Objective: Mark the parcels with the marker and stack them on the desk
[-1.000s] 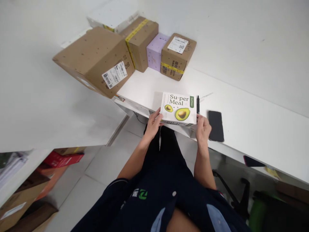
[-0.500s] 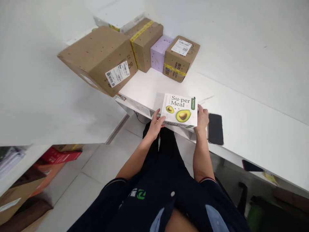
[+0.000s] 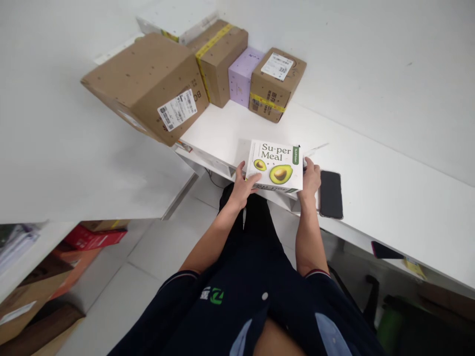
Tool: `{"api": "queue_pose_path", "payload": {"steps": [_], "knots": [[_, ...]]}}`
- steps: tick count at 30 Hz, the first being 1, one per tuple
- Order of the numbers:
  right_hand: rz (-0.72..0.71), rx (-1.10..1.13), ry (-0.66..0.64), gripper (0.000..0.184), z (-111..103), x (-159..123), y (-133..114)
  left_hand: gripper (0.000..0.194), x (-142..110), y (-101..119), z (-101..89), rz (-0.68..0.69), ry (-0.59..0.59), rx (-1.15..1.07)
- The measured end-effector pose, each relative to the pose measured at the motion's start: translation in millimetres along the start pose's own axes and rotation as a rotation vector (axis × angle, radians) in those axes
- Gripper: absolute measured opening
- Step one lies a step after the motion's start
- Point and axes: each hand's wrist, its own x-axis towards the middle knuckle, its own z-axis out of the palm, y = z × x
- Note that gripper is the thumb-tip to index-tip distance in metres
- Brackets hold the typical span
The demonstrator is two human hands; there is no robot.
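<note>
Box: white avocado-printed box [image 3: 275, 165] at the near edge of the desk [image 3: 389, 198], between both hands; long axis runs left to right
Left hand: left hand [image 3: 243, 185] clamped on the box's left end, thumb on top; forearm reaching up from below
Right hand: right hand [image 3: 310, 179] closed on the right end; just as near
Nearby: black phone [image 3: 330, 194] just beside the right hand; pen [image 3: 303, 163] mostly hidden behind the box; parcels [image 3: 276, 84] well apart at the back

White box [image 3: 275, 165] front reads "Su-per Meal". Big cardboard box [image 3: 148, 86] shows letters "BO"; its shipping label [image 3: 177, 110] is too small to read.
</note>
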Motion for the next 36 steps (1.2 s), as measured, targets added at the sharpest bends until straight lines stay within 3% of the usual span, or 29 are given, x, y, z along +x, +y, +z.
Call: {"api": "queue_pose_path", "payload": {"steps": [8,13,15,17,20,22,24,27,30,33,36], "knots": [[0.005,0.054,0.033,0.056,2.6,0.3,2.1,0.072,3.6,0.3,8.3,0.047,0.075,0.027],[0.003,0.296,0.230,0.056,9.6,1.8,9.8,0.083,-0.3,-0.3,-3.4,-0.012,-0.050,0.066],[0.032,0.438,0.300,0.056,9.6,1.8,11.7,0.081,-2.1,-2.4,-11.5,0.022,-0.049,0.157],[0.103,0.628,0.323,0.056,5.5,2.2,13.1,0.080,-4.4,-6.1,-18.8,0.188,0.025,0.311],[0.195,1.007,0.298,0.056,-10.8,3.8,15.3,0.078,-8.0,-11.8,-25.9,0.594,0.147,0.573],[0.197,1.232,0.287,0.052,-27.9,4.5,16.9,0.075,-9.2,-14.1,-27.4,0.796,0.142,0.736],[0.133,1.391,0.261,0.043,-47.3,3.0,17.7,0.074,-8.8,-15.5,-26.9,0.870,0.096,0.847],[-0.052,1.496,0.180,0.032,-72.9,-4.4,13.2,0.071,-6.3,-17.1,-24.2,0.832,0.049,0.865],[-0.214,1.377,0.139,0.034,-86.1,-15.2,-4.4,0.060,-5.2,-18.3,-19.8,0.799,0.051,0.831],[-0.279,1.259,0.117,0.027,-83.5,-24.7,-34.8,0.056,-8.0,-18.9,-13.0,0.777,0.074,0.858],[-0.263,1.228,0.121,0.018,-67.3,-30.9,-66.4,0.058,-12.8,-20.0,-4.4,0.747,0.103,0.917]]}}
